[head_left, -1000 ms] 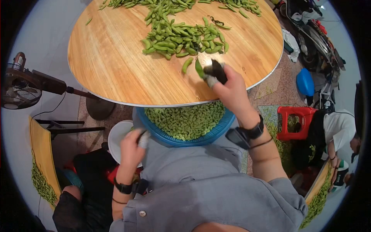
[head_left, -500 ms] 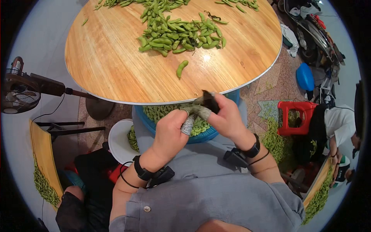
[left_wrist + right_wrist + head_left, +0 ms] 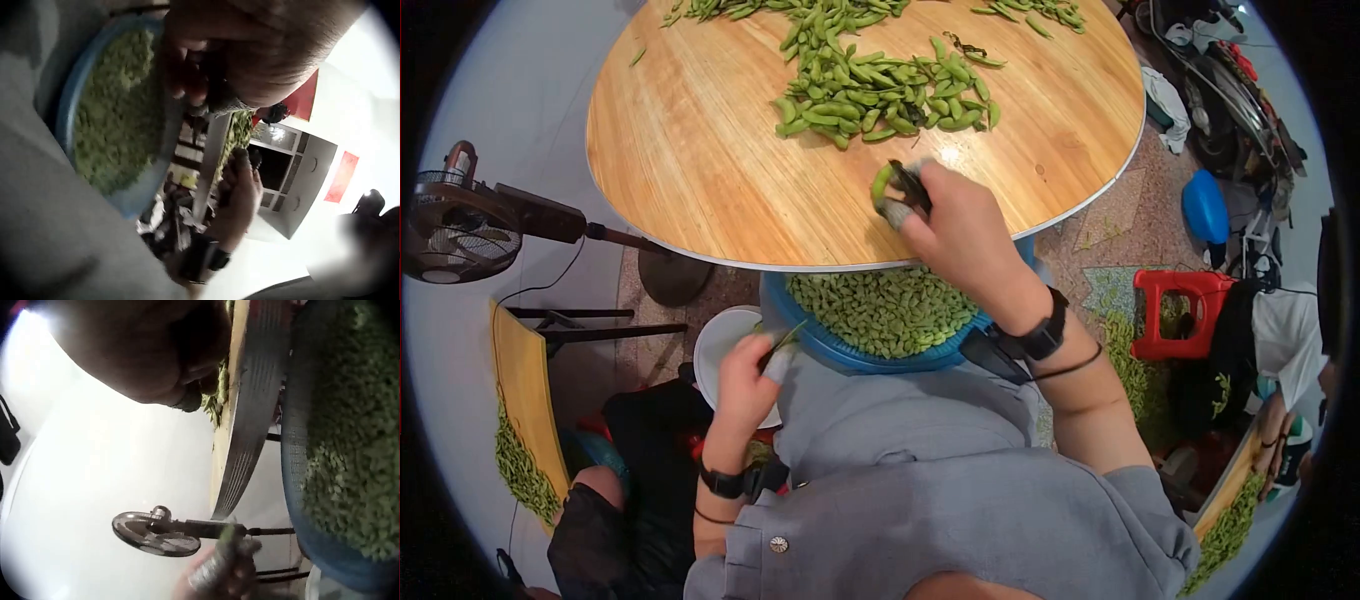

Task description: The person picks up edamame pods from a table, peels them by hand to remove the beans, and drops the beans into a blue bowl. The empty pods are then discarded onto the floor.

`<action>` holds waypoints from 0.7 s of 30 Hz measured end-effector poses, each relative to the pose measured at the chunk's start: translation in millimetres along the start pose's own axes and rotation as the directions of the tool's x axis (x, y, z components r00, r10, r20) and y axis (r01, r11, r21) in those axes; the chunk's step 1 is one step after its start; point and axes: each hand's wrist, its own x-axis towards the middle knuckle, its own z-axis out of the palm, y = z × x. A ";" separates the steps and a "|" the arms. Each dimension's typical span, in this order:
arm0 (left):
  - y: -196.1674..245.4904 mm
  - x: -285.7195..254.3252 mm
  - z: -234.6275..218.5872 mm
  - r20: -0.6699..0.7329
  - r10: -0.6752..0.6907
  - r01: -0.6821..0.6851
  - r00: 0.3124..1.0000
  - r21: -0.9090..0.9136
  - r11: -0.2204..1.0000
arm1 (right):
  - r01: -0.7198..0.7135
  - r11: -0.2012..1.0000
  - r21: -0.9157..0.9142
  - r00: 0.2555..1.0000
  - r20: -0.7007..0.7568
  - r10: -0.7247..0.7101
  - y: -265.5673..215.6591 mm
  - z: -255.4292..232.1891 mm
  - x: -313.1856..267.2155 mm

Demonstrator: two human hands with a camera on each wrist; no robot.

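Observation:
In the head view the right hand (image 3: 968, 238), its thumb wrapped in grey, pinches a green pod (image 3: 881, 184) above the near part of the wooden table; something dark lies against its fingers. The left hand (image 3: 745, 392) is beside the white bucket (image 3: 709, 352), with a thin green piece (image 3: 792, 336) between its thumb and fingers. Pods (image 3: 850, 90) are heaped on the table. Under the table edge stands a blue basin (image 3: 850, 361) of shelled beans (image 3: 890, 310), also large in the left wrist view, where the left hand (image 3: 244, 56) has curled fingers.
A fan (image 3: 465, 225) stands at the left. On the right are a red stool (image 3: 1174, 314), a blue object (image 3: 1205, 205) and pods on the floor (image 3: 1127, 365). Other people sit at both sides by boards (image 3: 530, 390) bearing pods.
From together above the basin, the hands have parted: the left went back toward the bucket, the right up over the table. The single pod lying there is now in the right hand.

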 end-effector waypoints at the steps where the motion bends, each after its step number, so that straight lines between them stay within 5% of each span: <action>1: -11.3 -10.5 -10.4 -0.041 -0.019 0.031 0.999 0.330 0.943 | 0.024 0.997 -0.077 0.999 -0.044 -0.028 4.7 10.4 5.7; 2: -18.1 -19.2 -16.3 -0.085 -0.024 0.072 0.996 0.622 0.780 | 0.023 0.997 -0.072 0.999 -0.048 -0.026 3.5 18.0 9.8; 4: -19.5 -32.4 -20.6 -0.153 0.019 0.093 0.988 0.688 0.720 | -0.034 0.972 -0.231 0.997 -0.078 0.017 -0.9 29.8 13.9; 6: -15.5 -35.4 -22.6 -0.226 0.065 0.128 0.972 0.740 0.660 | 0.010 0.979 -0.203 0.997 -0.077 -0.026 -1.7 33.8 10.9; 8: -0.3 -21.0 -14.5 -0.142 0.088 0.006 0.986 0.553 0.833 | 0.060 0.982 -0.180 0.995 -0.071 -0.074 -6.0 31.9 3.1; 10: 24.2 -1.2 6.9 -0.063 0.108 -0.103 0.992 0.078 0.992 | -0.056 0.981 0.187 0.995 0.090 0.039 -14.5 22.7 -14.9; 12: 47.8 14.0 33.8 -0.004 -0.002 0.000 1.000 -0.479 0.878 | -0.081 0.949 0.304 0.991 0.122 0.046 -20.7 19.8 -38.0; 13: 57.5 22.4 42.3 -0.008 -0.001 -0.003 1.000 -0.487 0.873 | -0.116 0.900 0.419 0.987 0.147 0.059 -22.8 17.5 -49.6; 14: 66.3 30.8 49.1 0.078 0.009 0.041 0.997 -0.618 0.785 | -0.205 0.929 0.308 0.959 0.253 0.128 -25.8 12.3 -59.1; 15: 70.3 35.5 52.5 0.164 0.033 0.098 0.986 -0.726 0.681 | -0.117 0.936 0.332 0.981 0.188 0.056 -23.0 16.6 -69.6; 19: 60.4 42.6 60.4 0.207 0.054 0.109 0.977 -0.698 0.708 | 0.019 0.970 0.243 0.990 0.132 -0.053 -19.4 7.6 -85.9; 21: 60.0 39.6 59.7 0.135 0.041 0.041 0.990 -0.553 0.832 | -0.045 0.952 0.304 0.990 0.141 0.002 -21.2 2.2 -85.8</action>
